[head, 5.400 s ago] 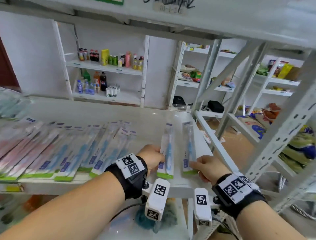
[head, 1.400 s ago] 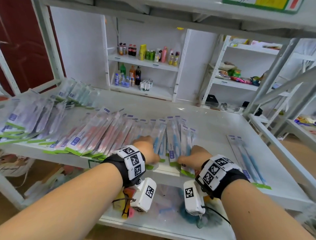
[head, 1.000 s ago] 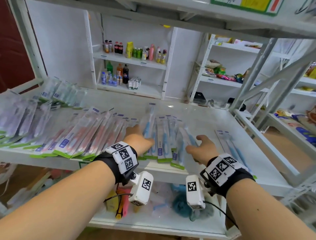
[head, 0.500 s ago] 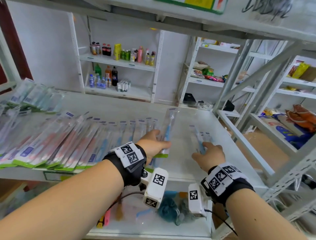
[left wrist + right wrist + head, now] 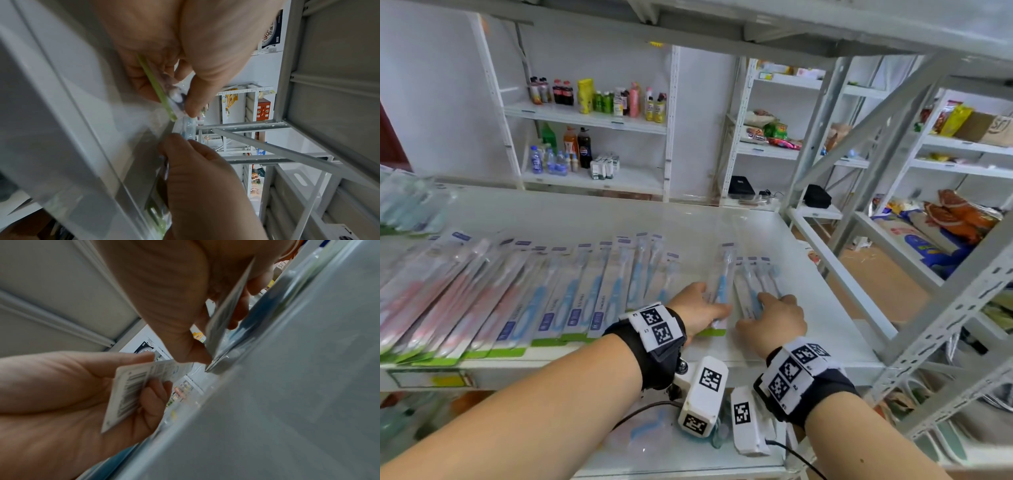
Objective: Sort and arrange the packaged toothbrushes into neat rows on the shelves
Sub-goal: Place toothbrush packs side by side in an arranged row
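Observation:
A long row of packaged toothbrushes (image 5: 571, 294) lies on the white shelf (image 5: 822, 308), pink ones at the left and blue ones at the right. My left hand (image 5: 709, 301) pinches the bottom end of one blue toothbrush package (image 5: 720, 281), held just right of the row; its barcode back (image 5: 127, 395) faces the right wrist camera. My right hand (image 5: 767, 305) lies over a small group of blue packages (image 5: 750, 287) beside it, with thumb and fingers closed on the edge of one package (image 5: 226, 309). The two hands are almost touching.
The shelf's right part is bare white board up to a grey upright post (image 5: 935, 329). A shelf board (image 5: 791, 20) hangs close overhead. Another shelf below (image 5: 654, 445) holds blue items. Bottles (image 5: 599, 99) and snacks stand on far shelving.
My left hand lifted one blue package out of the row and carried it rightward. My right hand moved right onto the small separate group and took hold there. The view swung right.

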Action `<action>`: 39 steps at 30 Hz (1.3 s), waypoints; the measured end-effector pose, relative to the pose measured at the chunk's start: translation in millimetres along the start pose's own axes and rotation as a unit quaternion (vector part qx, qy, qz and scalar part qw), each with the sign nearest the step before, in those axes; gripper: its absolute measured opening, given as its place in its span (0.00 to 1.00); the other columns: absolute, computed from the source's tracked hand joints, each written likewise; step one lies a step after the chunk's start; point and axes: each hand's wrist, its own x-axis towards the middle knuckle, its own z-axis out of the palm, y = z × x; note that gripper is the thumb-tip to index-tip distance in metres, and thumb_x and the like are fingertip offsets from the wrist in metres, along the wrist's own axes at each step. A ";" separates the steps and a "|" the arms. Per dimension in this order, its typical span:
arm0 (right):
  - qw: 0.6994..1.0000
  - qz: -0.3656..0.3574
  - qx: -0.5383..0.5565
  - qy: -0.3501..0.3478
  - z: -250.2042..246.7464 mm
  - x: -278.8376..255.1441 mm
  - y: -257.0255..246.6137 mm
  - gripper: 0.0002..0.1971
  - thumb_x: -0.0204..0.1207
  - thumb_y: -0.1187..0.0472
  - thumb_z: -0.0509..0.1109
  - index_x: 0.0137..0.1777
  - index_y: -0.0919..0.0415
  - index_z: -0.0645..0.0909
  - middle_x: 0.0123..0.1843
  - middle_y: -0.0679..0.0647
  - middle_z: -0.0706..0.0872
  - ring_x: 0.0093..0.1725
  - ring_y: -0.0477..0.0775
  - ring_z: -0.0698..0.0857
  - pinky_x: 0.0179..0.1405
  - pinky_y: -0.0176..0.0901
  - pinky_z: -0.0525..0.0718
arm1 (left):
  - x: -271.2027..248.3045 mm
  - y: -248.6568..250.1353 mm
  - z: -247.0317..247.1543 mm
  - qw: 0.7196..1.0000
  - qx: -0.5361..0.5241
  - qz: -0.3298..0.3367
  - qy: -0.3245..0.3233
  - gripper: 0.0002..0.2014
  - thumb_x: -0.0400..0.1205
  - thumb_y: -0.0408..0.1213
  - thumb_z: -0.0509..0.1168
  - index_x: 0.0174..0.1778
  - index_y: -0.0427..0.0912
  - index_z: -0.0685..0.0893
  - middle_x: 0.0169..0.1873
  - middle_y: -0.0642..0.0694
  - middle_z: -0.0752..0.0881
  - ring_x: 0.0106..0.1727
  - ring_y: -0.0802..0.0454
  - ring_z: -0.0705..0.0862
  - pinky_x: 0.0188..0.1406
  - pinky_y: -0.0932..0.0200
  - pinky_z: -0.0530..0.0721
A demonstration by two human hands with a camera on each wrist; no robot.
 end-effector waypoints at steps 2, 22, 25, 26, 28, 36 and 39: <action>1.000 -0.007 -0.009 -0.002 0.5 -0.3 2.1 0.30 0.63 0.45 0.68 0.68 0.47 0.74 0.61 0.55 0.72 0.59 0.58 0.74 0.52 0.46 0.73 | 1.0 -0.2 5.0 1.000 0.015 0.000 0.002 0.36 0.74 0.38 0.72 0.76 0.37 0.66 0.51 0.46 0.75 0.58 0.44 0.81 0.61 0.45 0.83; 0.968 -0.063 0.224 -0.093 -37.0 3.7 61.7 0.27 0.74 0.57 0.71 0.74 0.57 0.73 0.75 0.55 0.73 0.71 0.54 0.74 0.65 0.40 0.70 | -0.2 16.0 18.6 0.976 0.182 0.052 -0.111 0.16 0.77 0.34 0.67 0.61 0.34 0.81 0.54 0.37 0.88 0.56 0.41 0.86 0.63 0.43 0.81; 0.965 -0.073 0.226 -0.108 -32.5 2.2 66.0 0.30 0.72 0.56 0.73 0.75 0.56 0.72 0.75 0.53 0.73 0.71 0.53 0.74 0.61 0.35 0.67 | 0.3 15.8 21.6 0.972 0.207 0.039 -0.106 0.18 0.76 0.35 0.69 0.62 0.36 0.79 0.56 0.40 0.87 0.57 0.43 0.85 0.61 0.46 0.82; 0.964 -0.074 0.232 -0.111 -31.2 2.0 67.1 0.31 0.71 0.56 0.74 0.75 0.56 0.72 0.77 0.52 0.72 0.72 0.52 0.73 0.61 0.34 0.66 | 0.5 15.5 22.8 0.966 0.235 0.038 -0.099 0.17 0.75 0.36 0.71 0.59 0.38 0.79 0.56 0.40 0.86 0.57 0.43 0.84 0.58 0.48 0.83; 0.958 -0.071 0.247 -0.124 -29.8 1.8 69.2 0.33 0.69 0.56 0.76 0.75 0.55 0.72 0.80 0.51 0.67 0.75 0.52 0.70 0.64 0.33 0.64 | -1.8 18.8 24.8 0.937 0.338 0.043 -0.073 0.13 0.73 0.41 0.72 0.47 0.42 0.77 0.56 0.39 0.82 0.55 0.42 0.83 0.44 0.56 0.82; 0.953 -0.105 0.245 -0.146 -32.4 -1.9 72.9 0.35 0.69 0.53 0.77 0.77 0.53 0.69 0.83 0.50 0.61 0.78 0.49 0.66 0.65 0.30 0.59 | 5.1 15.8 38.1 0.865 0.465 0.132 -0.133 0.51 0.68 0.58 0.74 0.82 0.48 0.54 0.81 0.43 0.57 0.81 0.45 0.58 0.79 0.47 0.63; 0.955 -0.120 0.230 -0.146 -33.0 -3.4 72.3 0.36 0.70 0.52 0.76 0.78 0.54 0.69 0.83 0.51 0.60 0.79 0.49 0.65 0.66 0.28 0.58 | 5.4 8.4 42.5 0.853 0.482 0.122 -0.157 0.54 0.68 0.59 0.73 0.83 0.50 0.47 0.83 0.44 0.44 0.84 0.47 0.46 0.81 0.52 0.54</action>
